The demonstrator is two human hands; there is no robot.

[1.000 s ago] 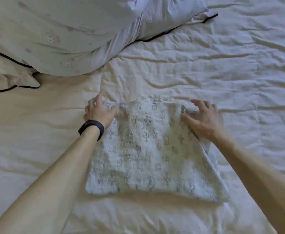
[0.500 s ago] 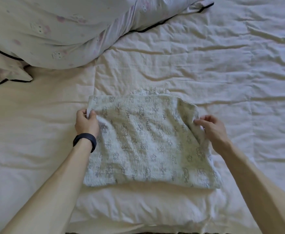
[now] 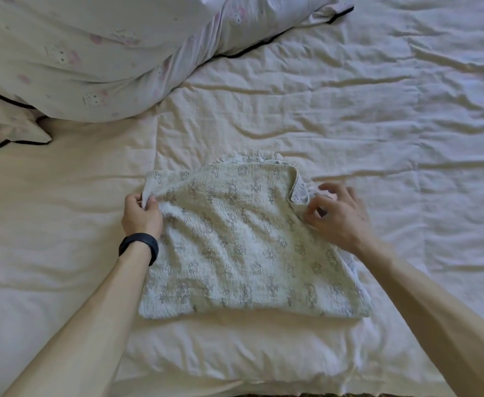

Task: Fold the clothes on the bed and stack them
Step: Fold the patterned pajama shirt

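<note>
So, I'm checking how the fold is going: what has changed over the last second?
The left hand, flat on the far left corner of the cloth a second ago, now pinches it. The right hand lifted off the far right corner, which has turned over; whether it grips is unclear. The cloth stayed folded in place, the pillow too.

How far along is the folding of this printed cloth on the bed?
Done: the printed cloth lies folded into a rough rectangle on the bed. In hand: the left hand pinches its far left corner, and the right hand is at the turned-over far right corner; its grip is unclear. Left: flattening that corner and stacking; no stack is in view.
</note>
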